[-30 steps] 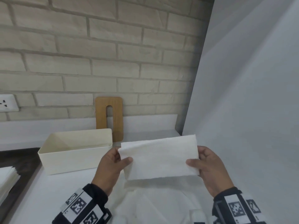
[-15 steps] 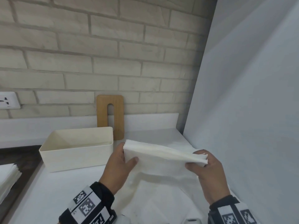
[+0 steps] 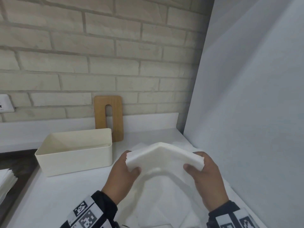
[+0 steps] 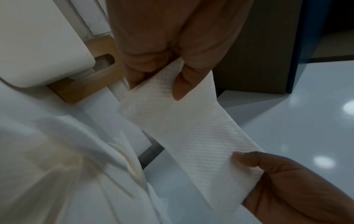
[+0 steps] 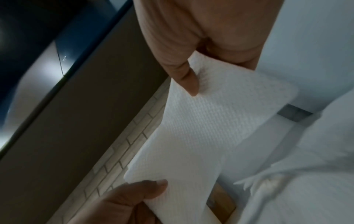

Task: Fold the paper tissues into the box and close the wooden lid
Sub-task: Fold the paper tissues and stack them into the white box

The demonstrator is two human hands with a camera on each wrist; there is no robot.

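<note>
A folded white paper tissue point(image 3: 162, 157) arches upward between both hands above the white counter. My left hand point(image 3: 126, 168) pinches its left end between thumb and fingers, and my right hand point(image 3: 199, 167) pinches its right end. The wrist views show the same tissue point(image 4: 191, 128) point(image 5: 201, 128) held at both ends, with the left hand point(image 4: 172, 72) and right hand point(image 5: 193, 72) close up. An open cream box point(image 3: 74, 152) stands to the left with nothing visible inside. The wooden lid point(image 3: 108, 117), with a slot in it, leans upright against the brick wall behind the box.
More loose white tissues point(image 3: 164, 203) lie on the counter under my hands. A stack of folded tissues point(image 3: 5, 181) sits at the far left edge. A tall grey panel point(image 3: 246, 96) closes off the right side. A wall socket point(image 3: 5, 102) is at the left.
The tissue was held flat and facing me; both hands tipped it level and brought its ends together and down, so it now bends into an arch.
</note>
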